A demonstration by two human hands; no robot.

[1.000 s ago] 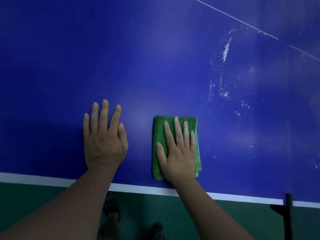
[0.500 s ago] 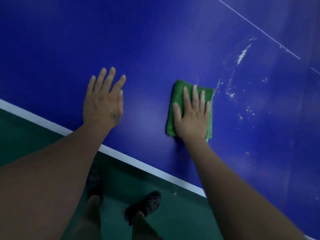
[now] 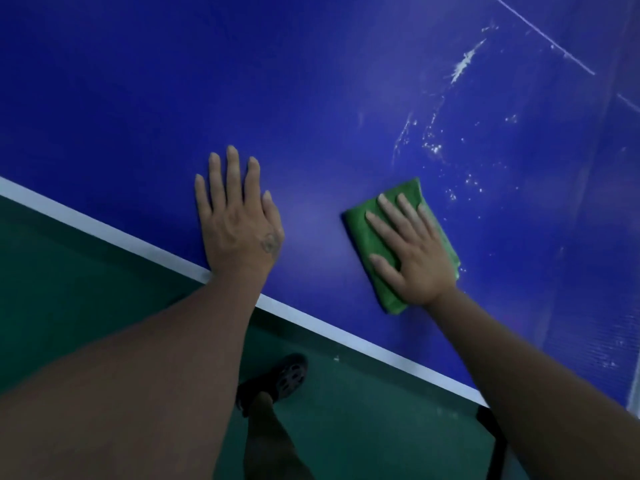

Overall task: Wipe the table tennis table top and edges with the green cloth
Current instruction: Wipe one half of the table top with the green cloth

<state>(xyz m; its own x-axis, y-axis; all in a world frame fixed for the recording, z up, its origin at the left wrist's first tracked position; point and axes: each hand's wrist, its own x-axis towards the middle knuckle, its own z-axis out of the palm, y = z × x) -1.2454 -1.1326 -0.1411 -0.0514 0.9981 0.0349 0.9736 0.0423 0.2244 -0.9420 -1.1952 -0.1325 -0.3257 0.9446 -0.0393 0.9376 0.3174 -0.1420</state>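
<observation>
Drawn back toward the near edge, the green cloth [image 3: 357,231] is pressed under the flat right hand [image 3: 415,261]; the left hand [image 3: 239,223] is spread on the worktop [image 3: 311,98]. White specks [image 3: 434,148] at one o'clock are left unwiped.

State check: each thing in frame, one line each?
green cloth: folded, flat on table top, under right hand.
right hand: flat, fingers straight, pressing green cloth.
left hand: flat on bare table top, fingers straight.
table top: white smears beyond green cloth, unwiped.
</observation>
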